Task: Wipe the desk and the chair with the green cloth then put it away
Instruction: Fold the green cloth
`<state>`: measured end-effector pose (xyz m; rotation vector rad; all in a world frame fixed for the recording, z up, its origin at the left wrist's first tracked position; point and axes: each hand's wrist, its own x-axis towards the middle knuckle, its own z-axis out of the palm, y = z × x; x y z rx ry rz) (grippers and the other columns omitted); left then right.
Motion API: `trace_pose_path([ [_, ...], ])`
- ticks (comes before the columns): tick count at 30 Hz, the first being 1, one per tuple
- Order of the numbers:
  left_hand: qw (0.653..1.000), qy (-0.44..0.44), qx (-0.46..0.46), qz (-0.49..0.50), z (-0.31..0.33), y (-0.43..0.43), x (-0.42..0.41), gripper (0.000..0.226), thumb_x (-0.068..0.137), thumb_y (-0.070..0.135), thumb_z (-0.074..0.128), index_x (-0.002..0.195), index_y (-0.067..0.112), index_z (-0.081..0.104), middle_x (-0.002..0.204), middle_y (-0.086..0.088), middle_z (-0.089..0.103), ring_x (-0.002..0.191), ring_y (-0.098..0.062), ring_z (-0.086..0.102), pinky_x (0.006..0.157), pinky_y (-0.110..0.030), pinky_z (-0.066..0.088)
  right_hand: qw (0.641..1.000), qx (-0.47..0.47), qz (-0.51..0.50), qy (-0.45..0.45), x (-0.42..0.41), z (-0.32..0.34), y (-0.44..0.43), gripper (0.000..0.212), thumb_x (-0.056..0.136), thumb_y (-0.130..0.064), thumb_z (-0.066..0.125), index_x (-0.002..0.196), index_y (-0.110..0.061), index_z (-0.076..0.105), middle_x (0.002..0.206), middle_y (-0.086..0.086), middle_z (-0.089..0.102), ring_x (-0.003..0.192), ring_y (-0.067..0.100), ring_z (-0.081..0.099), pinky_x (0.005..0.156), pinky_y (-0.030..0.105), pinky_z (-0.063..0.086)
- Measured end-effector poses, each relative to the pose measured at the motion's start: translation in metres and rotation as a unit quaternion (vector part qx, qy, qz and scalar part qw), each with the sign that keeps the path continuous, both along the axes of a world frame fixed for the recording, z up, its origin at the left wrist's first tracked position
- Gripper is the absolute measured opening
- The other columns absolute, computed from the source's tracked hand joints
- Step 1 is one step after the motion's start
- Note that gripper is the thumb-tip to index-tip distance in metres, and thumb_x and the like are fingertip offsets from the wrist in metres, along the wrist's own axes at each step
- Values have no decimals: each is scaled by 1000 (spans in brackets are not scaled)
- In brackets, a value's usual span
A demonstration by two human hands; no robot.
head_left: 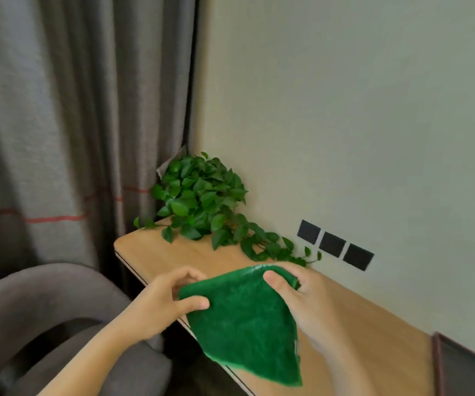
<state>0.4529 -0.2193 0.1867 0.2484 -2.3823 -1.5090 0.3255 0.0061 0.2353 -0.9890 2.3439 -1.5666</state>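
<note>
One green cloth (245, 324), deep green with a nubby pile, is held up in the lower centre of the frame, above the front edge of the desk (173, 252), hanging down to a point at lower right. The left hand (165, 301) pinches its left corner between thumb and curled fingers. The right hand (302, 298) grips the upper right edge, thumb on the front and fingers behind. One wooden desk runs from centre to lower right. One grey chair (44, 304) sits at lower left. One leafy plant (202, 201) stands at the desk's far corner. Three dark wall plates (335, 244) are on the wall at right. Grey curtains (73, 110) fill the upper left. No legible writing.
</note>
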Motion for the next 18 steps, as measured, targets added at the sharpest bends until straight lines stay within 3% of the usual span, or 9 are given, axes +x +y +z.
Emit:
trace_pose_path([
  [2, 997, 40, 53, 30, 6, 39, -34, 6, 83, 19, 73, 84, 24, 70, 89, -4, 76, 84, -14, 72, 79, -39, 59, 998, -6, -61, 14, -26, -5, 41, 14, 89, -41, 69, 96, -29, 64, 89, -8, 71, 90, 22, 62, 66, 26, 54],
  [5, 991, 79, 97, 42, 22, 100, -83, 19, 91, 18, 66, 73, 24, 64, 71, 6, 69, 69, -6, 67, 63, -24, 52, 991, -15, -125, 47, -62, -11, 96, 22, 92, -38, 65, 81, -26, 50, 81, -8, 62, 81, 6, 60, 60, 17, 38],
  [8, 988, 116, 97, 42, 31, 153, -129, 23, 96, 24, 60, 73, 21, 54, 66, 12, 59, 63, -3, 58, 59, -17, 46, 984, -50, -165, 35, -92, -17, 138, 19, 92, -37, 65, 75, -30, 59, 83, -11, 70, 81, 1, 66, 67, 30, 51],
  [11, 983, 137, 113, 39, 37, 194, -168, 25, 96, 23, 57, 73, 17, 50, 62, 12, 53, 58, -4, 51, 55, -16, 42, 965, -151, -183, -109, -116, -23, 175, 33, 88, -49, 65, 88, -16, 65, 88, 1, 74, 87, 24, 71, 76, 44, 56],
  [14, 979, 145, 145, 22, 44, 224, -205, 28, 95, 25, 59, 70, 17, 48, 57, 13, 53, 54, -3, 51, 52, -15, 42, 926, -232, -95, -282, -134, -37, 204, 69, 56, -57, 89, 100, -13, 62, 97, 8, 73, 91, 28, 71, 73, 40, 58],
  [16, 978, 147, 149, 6, 46, 236, -230, 28, 94, 22, 61, 71, 12, 47, 54, 14, 54, 51, 1, 50, 51, -13, 42, 919, -227, -47, -318, -144, -50, 214, 87, 45, -42, 99, 116, -10, 60, 109, 12, 74, 102, 31, 71, 80, 40, 59],
  [18, 978, 149, 147, -28, 44, 241, -254, 34, 89, 30, 66, 72, 8, 48, 57, 11, 54, 54, -2, 52, 53, -15, 43, 931, -190, -40, -309, -155, -62, 219, 87, 54, -36, 98, 127, -9, 59, 120, 13, 72, 112, 32, 67, 94, 49, 55],
])
